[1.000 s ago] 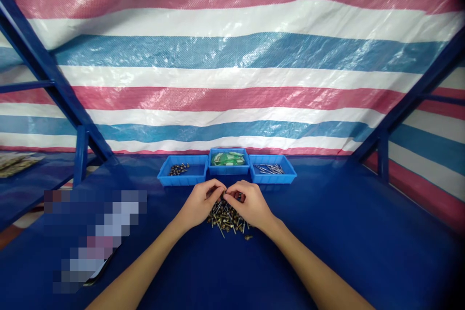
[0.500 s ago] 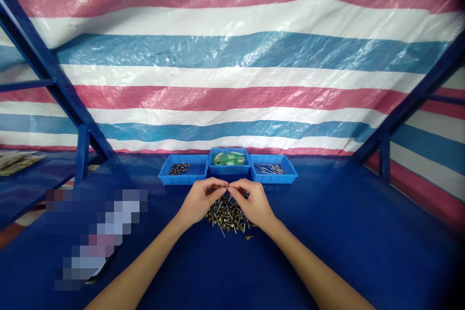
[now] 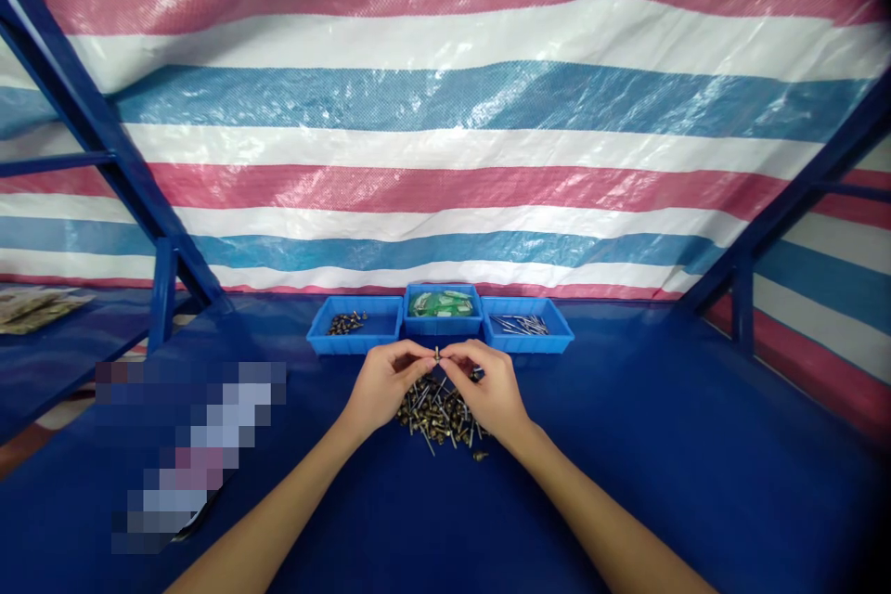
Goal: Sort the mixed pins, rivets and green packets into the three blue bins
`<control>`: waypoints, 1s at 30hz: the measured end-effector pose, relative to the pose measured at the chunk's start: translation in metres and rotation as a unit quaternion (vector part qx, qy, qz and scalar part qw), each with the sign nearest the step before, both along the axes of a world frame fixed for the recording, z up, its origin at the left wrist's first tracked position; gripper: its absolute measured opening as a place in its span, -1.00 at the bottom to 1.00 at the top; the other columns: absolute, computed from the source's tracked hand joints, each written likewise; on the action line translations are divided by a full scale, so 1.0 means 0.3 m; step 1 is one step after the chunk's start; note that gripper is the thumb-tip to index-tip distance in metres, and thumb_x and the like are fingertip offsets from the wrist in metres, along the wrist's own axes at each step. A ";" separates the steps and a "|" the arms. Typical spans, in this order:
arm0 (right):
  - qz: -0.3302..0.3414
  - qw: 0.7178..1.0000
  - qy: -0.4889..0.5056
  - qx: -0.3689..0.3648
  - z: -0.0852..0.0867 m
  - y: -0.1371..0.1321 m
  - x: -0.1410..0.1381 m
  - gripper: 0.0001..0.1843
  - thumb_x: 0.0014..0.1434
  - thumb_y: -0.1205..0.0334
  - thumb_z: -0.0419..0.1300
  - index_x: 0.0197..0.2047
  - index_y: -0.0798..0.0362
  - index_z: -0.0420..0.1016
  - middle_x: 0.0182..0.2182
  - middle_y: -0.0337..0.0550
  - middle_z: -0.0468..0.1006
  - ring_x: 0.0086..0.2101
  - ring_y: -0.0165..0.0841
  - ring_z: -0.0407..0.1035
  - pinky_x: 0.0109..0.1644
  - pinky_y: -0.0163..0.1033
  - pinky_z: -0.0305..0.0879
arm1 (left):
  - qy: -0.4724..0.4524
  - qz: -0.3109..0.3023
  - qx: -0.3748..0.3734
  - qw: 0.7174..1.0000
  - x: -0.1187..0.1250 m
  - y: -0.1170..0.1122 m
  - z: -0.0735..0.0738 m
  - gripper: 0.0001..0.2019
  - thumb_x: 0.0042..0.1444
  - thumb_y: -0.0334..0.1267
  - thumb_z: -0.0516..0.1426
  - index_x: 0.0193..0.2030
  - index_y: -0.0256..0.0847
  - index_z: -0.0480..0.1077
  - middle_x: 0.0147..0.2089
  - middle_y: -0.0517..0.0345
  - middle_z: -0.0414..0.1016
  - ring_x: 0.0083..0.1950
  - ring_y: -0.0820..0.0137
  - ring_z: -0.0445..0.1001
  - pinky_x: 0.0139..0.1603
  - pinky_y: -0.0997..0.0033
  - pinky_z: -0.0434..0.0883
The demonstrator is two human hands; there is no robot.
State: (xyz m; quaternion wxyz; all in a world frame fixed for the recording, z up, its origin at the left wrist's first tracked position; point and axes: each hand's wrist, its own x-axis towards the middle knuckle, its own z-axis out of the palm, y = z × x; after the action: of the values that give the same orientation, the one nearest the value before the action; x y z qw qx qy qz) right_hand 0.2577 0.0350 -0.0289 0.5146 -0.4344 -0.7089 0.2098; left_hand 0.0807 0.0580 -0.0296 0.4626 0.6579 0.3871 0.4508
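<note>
My left hand (image 3: 387, 388) and my right hand (image 3: 487, 390) meet above a heap of metal parts. Both pinch one small brass-coloured screw (image 3: 437, 355) between thumb and fingertips. It stands about upright, its lower end partly hidden by the fingers. Beneath the hands lies the mixed heap (image 3: 437, 419) of brass-coloured screws and thin silver pins, its far side partly covered by the hands. One loose brass-coloured piece (image 3: 480, 456) sits at the near right of the heap.
Behind the hands stand three blue bins: the left bin (image 3: 355, 345) holds brass-coloured screws, the middle bin (image 3: 443, 327) green packets, the right bin (image 3: 529, 345) silver pins. A pixelated object (image 3: 209, 455) lies left on the blue table (image 3: 613, 483). Blue frame bars slope at both sides.
The screw between my fingertips now shows more plainly and points up. Both hands stay nearly in place; the view has shifted slightly.
</note>
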 end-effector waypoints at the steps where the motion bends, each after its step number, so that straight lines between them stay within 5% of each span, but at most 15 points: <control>1: 0.003 1.000 -0.001 0.002 0.002 -0.001 0.000 -0.88 0.20 0.25 0.18 -0.27 0.00 0.56 -0.47 -0.19 0.49 -0.42 -0.35 0.38 -0.35 -0.28 0.28 | -0.006 -0.002 -0.005 1.000 0.002 -0.001 0.002 -0.82 0.05 -0.19 0.27 -0.28 -0.26 0.54 -0.28 0.05 0.62 -0.23 0.29 0.56 -0.15 0.33 0.46; 9: 0.022 1.000 0.000 0.022 0.005 -0.009 -0.007 -0.89 0.23 0.28 0.14 -0.28 0.02 0.50 -0.41 -0.18 0.53 -0.40 -0.36 0.39 -0.31 -0.28 0.29 | -0.063 -0.010 -0.006 0.998 0.007 -0.002 -0.002 -0.83 0.04 -0.20 0.28 -0.33 -0.27 0.49 -0.35 0.11 0.59 -0.30 0.39 0.53 -0.21 0.43 0.44; 18: -0.022 0.993 -0.106 0.055 -0.015 0.017 -0.011 -0.85 0.25 0.34 0.11 -0.22 0.02 0.52 -0.39 -0.17 0.52 -0.32 -0.31 0.34 -0.17 -0.19 0.26 | 0.037 0.026 0.091 0.995 -0.017 0.006 0.013 -0.85 0.16 -0.18 0.18 -0.28 -0.23 0.42 -0.29 0.12 0.52 -0.24 0.36 0.50 -0.18 0.40 0.43; 21: -0.023 0.983 -0.179 0.022 -0.029 0.026 -0.016 -0.78 0.20 0.39 0.14 -0.13 -0.01 0.55 -0.29 -0.14 0.55 -0.22 -0.25 0.33 -0.10 -0.15 0.25 | 0.109 0.146 0.186 0.965 -0.062 0.037 0.034 -0.89 0.19 -0.22 0.14 -0.28 -0.20 0.41 -0.28 0.14 0.51 -0.25 0.36 0.49 -0.15 0.36 0.42; 26: 0.007 0.956 -0.294 -0.017 -0.039 0.021 -0.044 -0.72 0.20 0.36 0.14 -0.06 -0.06 0.55 -0.21 -0.15 0.56 -0.13 -0.22 0.28 -0.08 -0.10 0.18 | 0.278 0.340 0.297 0.848 -0.132 0.076 0.047 -0.89 0.15 -0.30 0.13 -0.17 -0.18 0.41 -0.09 0.02 0.46 -0.04 0.14 0.39 0.00 0.09 0.34; 28: 0.000 0.948 -0.318 -0.025 -0.038 0.019 -0.054 -0.73 0.21 0.33 0.11 -0.08 -0.03 0.56 -0.21 -0.13 0.55 -0.14 -0.22 0.28 -0.09 -0.10 0.16 | 0.309 0.350 0.301 0.831 -0.132 0.073 0.045 -0.85 0.13 -0.33 0.13 -0.13 -0.17 0.40 -0.02 -0.01 0.42 0.01 0.09 0.35 0.02 0.04 0.31; 30: -0.007 0.943 -0.332 -0.032 -0.038 0.019 -0.061 -0.75 0.20 0.35 0.10 -0.14 -0.01 0.58 -0.23 -0.13 0.54 -0.15 -0.23 0.29 -0.12 -0.12 0.14 | 0.307 0.274 0.317 0.855 -0.119 0.058 0.048 -0.87 0.16 -0.36 0.08 -0.16 -0.17 0.39 -0.07 0.01 0.42 -0.02 0.15 0.37 0.02 0.11 0.32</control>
State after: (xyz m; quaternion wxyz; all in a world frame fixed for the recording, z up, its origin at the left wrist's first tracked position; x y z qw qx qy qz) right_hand 0.2395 0.0406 -0.0404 0.2375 -0.5009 -0.8291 0.0726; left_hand 0.0450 0.0755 -0.0154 -0.0552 0.7413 0.5100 0.4328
